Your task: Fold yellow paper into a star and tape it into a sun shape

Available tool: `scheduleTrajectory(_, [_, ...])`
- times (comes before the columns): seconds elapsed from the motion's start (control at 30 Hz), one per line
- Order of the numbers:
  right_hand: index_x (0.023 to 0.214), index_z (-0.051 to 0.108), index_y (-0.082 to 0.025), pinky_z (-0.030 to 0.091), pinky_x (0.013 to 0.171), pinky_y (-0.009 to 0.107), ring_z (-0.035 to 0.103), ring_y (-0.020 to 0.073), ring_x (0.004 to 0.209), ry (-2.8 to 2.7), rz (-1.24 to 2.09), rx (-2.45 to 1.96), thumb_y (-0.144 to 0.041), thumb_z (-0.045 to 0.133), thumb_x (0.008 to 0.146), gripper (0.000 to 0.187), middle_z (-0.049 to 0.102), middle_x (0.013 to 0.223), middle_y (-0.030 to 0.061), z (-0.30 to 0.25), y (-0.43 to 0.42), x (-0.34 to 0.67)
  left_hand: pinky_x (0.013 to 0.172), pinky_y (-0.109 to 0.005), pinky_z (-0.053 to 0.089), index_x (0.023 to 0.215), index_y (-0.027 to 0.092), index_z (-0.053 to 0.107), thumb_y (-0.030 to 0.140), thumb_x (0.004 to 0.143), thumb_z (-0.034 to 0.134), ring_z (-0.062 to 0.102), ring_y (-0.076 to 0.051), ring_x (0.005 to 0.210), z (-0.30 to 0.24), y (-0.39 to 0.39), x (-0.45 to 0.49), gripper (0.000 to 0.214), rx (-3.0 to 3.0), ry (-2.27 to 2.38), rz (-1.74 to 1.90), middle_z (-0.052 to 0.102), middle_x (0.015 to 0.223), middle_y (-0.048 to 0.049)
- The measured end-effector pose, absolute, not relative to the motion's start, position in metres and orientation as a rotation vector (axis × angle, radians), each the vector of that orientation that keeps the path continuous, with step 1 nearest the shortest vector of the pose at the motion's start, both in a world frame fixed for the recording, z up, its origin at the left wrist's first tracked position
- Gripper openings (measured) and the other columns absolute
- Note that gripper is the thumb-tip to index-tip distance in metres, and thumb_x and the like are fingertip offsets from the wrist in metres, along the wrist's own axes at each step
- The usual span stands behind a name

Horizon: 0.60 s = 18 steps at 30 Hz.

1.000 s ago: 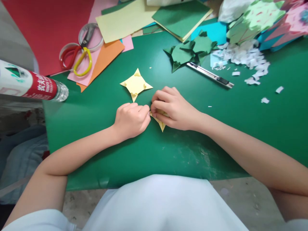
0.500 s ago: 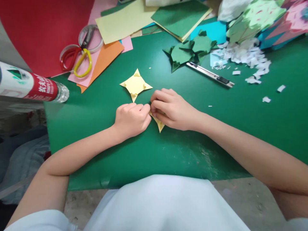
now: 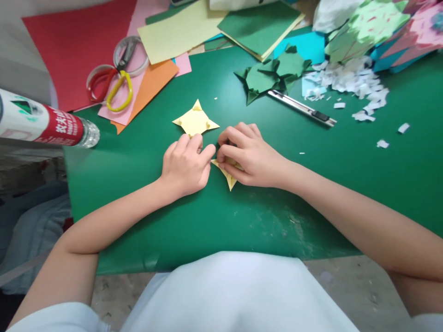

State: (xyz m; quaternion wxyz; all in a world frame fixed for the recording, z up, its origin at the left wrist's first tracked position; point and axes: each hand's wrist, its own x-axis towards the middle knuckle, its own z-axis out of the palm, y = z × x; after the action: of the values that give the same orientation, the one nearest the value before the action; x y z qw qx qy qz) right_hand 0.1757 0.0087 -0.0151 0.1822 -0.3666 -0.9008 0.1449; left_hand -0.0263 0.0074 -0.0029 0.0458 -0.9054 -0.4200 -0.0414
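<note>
A pale yellow folded paper star (image 3: 230, 179) lies on the green table, mostly under my right hand (image 3: 247, 157). My right hand's bent fingers hold it, with thumb and fingertips pressed on its upper part; two of its points show. To the left, my left hand (image 3: 185, 163) is loosely curled with its fingers apart, and nothing shows in it. Its fingertips cover the lower point of a second yellow paper star (image 3: 194, 121), which lies flat with small rolled folds near its points. Whether the left fingers touch that star is hidden.
Scissors (image 3: 121, 76) rest on coloured paper at the back left, near a water bottle (image 3: 65, 125). Green folded stars (image 3: 263, 77), a utility knife (image 3: 301, 108) and white paper scraps (image 3: 360, 80) lie right of centre. Folded paper pieces (image 3: 368, 27) stand at the back right.
My left hand has shifted up and slightly left, off the lower star and over the upper star's bottom point, its fingers loosening. My right hand stays on the lower star.
</note>
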Motion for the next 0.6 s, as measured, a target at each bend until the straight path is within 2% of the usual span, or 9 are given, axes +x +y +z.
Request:
scheduleTrajectory(0.23, [0.08, 0.058, -0.018, 0.03, 0.078, 0.038, 0.046, 0.0229, 0.091, -2.492, 0.458, -1.051, -0.029, 0.048, 0.094, 0.019, 0.058, 0.098, 0.0088, -0.0167, 0.0097, 0.1774, 0.06, -0.033, 0.032, 0.095, 0.022, 0.059, 0.024, 0.087, 0.05, 0.051, -0.026, 0.085, -0.0042, 0.0078, -0.0259, 0.012, -2.772, -1.276, -0.111, 0.057, 0.091, -0.0085])
scheduleTrajectory(0.4, [0.08, 0.06, -0.019, 0.031, 0.079, 0.039, 0.046, 0.022, 0.089, -2.471, 0.504, -1.059, -0.03, 0.049, 0.093, 0.02, 0.058, 0.097, 0.0075, -0.0172, 0.0113, 0.1772, 0.061, -0.033, 0.036, 0.091, 0.019, 0.058, 0.019, 0.086, 0.05, 0.052, -0.025, 0.083, -0.0053, 0.0097, -0.0276, 0.01, -2.772, -1.246, -0.166, 0.058, 0.088, -0.0082])
scheduleTrajectory(0.6, [0.082, 0.063, -0.019, 0.03, 0.078, 0.039, 0.046, 0.0218, 0.089, -2.457, 0.51, -1.051, -0.029, 0.05, 0.093, 0.02, 0.058, 0.097, 0.0077, -0.0177, 0.0113, 0.1774, 0.066, -0.033, 0.047, 0.088, 0.014, 0.062, 0.01, 0.084, 0.051, 0.056, -0.022, 0.08, -0.0061, 0.0049, -0.0312, 0.013, -2.714, -0.957, -0.55, 0.066, 0.09, -0.0101])
